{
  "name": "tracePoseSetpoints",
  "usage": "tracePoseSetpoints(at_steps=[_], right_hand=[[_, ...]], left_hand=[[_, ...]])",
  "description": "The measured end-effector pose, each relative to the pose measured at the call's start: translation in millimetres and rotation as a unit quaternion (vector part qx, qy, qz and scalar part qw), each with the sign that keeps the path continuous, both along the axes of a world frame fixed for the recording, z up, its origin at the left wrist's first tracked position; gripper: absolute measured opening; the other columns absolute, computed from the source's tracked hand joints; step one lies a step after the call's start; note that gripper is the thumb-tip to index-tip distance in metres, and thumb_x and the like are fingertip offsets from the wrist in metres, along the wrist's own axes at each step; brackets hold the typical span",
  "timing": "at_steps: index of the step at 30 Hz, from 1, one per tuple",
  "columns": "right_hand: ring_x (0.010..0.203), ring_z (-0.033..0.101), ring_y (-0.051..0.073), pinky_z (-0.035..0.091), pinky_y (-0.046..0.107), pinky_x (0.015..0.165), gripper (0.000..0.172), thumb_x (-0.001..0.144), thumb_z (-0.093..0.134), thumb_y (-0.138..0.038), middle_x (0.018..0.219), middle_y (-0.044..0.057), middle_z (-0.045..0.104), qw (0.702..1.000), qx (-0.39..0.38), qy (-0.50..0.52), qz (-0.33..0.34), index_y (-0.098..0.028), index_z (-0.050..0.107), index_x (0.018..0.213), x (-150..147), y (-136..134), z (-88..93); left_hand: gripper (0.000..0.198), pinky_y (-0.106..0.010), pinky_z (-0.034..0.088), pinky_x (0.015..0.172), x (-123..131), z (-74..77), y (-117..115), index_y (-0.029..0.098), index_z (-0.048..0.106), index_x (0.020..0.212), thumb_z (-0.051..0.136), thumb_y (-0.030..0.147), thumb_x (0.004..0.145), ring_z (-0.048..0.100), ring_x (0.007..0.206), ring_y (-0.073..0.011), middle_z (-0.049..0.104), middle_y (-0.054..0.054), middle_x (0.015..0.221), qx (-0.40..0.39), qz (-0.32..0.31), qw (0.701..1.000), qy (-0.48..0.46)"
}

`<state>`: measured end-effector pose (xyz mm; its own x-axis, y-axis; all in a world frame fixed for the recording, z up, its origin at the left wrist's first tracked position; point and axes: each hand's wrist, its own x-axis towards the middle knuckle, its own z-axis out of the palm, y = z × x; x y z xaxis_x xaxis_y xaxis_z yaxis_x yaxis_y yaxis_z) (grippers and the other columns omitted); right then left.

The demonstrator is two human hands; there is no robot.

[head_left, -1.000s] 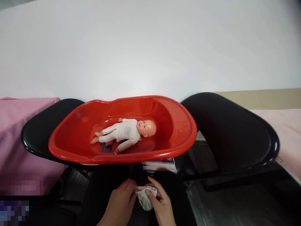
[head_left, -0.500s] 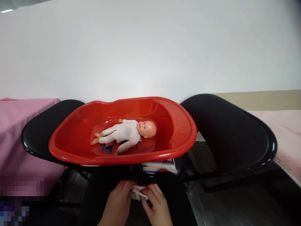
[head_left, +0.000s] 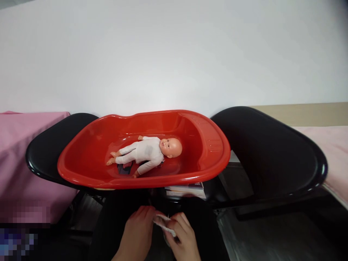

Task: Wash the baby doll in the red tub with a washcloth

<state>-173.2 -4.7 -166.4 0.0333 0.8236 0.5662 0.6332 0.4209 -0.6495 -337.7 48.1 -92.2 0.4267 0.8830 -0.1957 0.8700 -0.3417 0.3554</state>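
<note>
Left hand [head_left: 138, 230]: fingers closed on one end of small white cloth [head_left: 163, 222]. Right hand [head_left: 184, 232]: fingers pinching other end. Cloth held between hands, above black-clad legs [head_left: 208, 228]. Booklets [head_left: 186, 193] beyond, showing below near rim of red tub [head_left: 216, 145]. White-clothed doll [head_left: 148, 149] lying inside tub. Pale wall [head_left: 163, 54] behind.

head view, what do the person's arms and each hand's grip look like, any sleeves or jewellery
The bare left grip and bare right grip wear no gloves; no sleeve, watch or bracelet shows down to the frame's lower edge. Rings are hard to tell.
</note>
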Motion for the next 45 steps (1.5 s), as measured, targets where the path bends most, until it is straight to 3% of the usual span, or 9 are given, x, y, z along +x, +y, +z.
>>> tracePoseSetpoints(at_steps=[2,7,11,16,22,29,34,40,45], right_hand=[[0.075,0.059,0.015,0.051,0.027,0.064,0.016,0.087,0.059,-0.010,0.079,0.001,0.066,1.000,0.010,0.009,0.007,-0.025,0.065,0.091,-0.8,0.8,2.2],[0.075,0.060,0.015,0.051,0.026,0.063,0.021,0.085,0.058,-0.008,0.080,0.001,0.067,0.999,0.019,0.031,0.004,-0.026,0.067,0.090,-1.4,0.6,3.1],[0.072,0.058,0.015,0.049,0.026,0.061,0.018,0.084,0.058,-0.006,0.077,0.001,0.065,0.999,0.029,0.042,0.014,-0.024,0.064,0.085,-2.2,0.0,1.5],[0.073,0.058,0.014,0.049,0.024,0.062,0.019,0.083,0.059,-0.004,0.075,0.001,0.063,0.998,0.028,0.053,0.035,-0.023,0.060,0.082,-5.6,-0.1,4.9],[0.071,0.056,0.013,0.047,0.023,0.060,0.014,0.086,0.060,-0.009,0.074,0.000,0.060,0.997,0.015,0.077,0.029,-0.022,0.060,0.081,-6.9,-0.2,9.2],[0.069,0.056,0.012,0.047,0.023,0.061,0.018,0.089,0.064,-0.018,0.069,-0.002,0.057,0.992,-0.027,0.121,0.008,-0.021,0.056,0.073,-3.6,-0.3,4.5],[0.069,0.056,0.012,0.046,0.023,0.061,0.018,0.089,0.064,-0.019,0.070,-0.001,0.057,0.988,-0.041,0.149,0.013,-0.021,0.056,0.072,-5.7,-0.1,4.1],[0.068,0.055,0.012,0.044,0.022,0.060,0.018,0.089,0.065,-0.023,0.072,-0.001,0.057,0.978,-0.054,0.197,0.046,-0.021,0.058,0.072,-8.7,0.0,2.7],[0.071,0.057,0.013,0.045,0.023,0.064,0.018,0.088,0.068,-0.029,0.072,-0.002,0.057,0.968,-0.078,0.226,0.076,-0.022,0.061,0.073,-6.9,0.9,0.0]], left_hand=[[0.042,-0.039,0.048,0.097,1.0,2.0,-0.6,0.019,0.064,0.118,0.038,0.003,0.090,0.062,0.113,-0.0228,0.070,-0.007,0.118,-0.013,0.003,1.000,-0.010],[0.040,-0.038,0.050,0.091,3.0,5.5,-0.6,0.018,0.068,0.106,0.036,0.001,0.088,0.064,0.104,-0.0227,0.071,-0.007,0.106,-0.029,0.027,0.999,0.001],[0.048,-0.041,0.048,0.098,0.2,-1.5,-0.5,0.017,0.064,0.123,0.036,0.002,0.087,0.062,0.115,-0.0244,0.069,-0.009,0.122,-0.015,0.009,1.000,0.007],[0.056,-0.041,0.048,0.098,0.9,-2.4,-0.9,0.016,0.062,0.128,0.036,-0.002,0.082,0.062,0.117,-0.0246,0.069,-0.010,0.125,-0.007,0.003,1.000,0.018],[0.042,-0.042,0.050,0.086,5.7,3.1,-1.2,0.019,0.068,0.097,0.035,-0.001,0.082,0.068,0.094,-0.0252,0.072,-0.006,0.096,-0.012,0.027,0.999,0.045],[0.049,-0.046,0.042,0.109,1.2,-1.2,-1.5,0.019,0.061,0.127,0.039,0.004,0.087,0.054,0.131,-0.0231,0.062,-0.007,0.138,-0.012,0.010,1.000,-0.014],[0.042,-0.047,0.040,0.111,5.2,3.2,-2.3,0.019,0.064,0.123,0.040,0.010,0.090,0.050,0.135,-0.0236,0.061,-0.005,0.141,-0.039,-0.008,0.999,-0.009],[0.053,-0.043,0.039,0.112,5.1,1.5,-2.2,0.020,0.060,0.131,0.040,0.007,0.084,0.049,0.135,-0.0216,0.059,-0.005,0.143,-0.056,-0.012,0.998,-0.024],[0.046,-0.047,0.039,0.108,4.4,1.7,-2.7,0.021,0.066,0.116,0.041,0.006,0.081,0.050,0.132,-0.0257,0.062,-0.006,0.137,-0.081,-0.022,0.996,-0.028]])
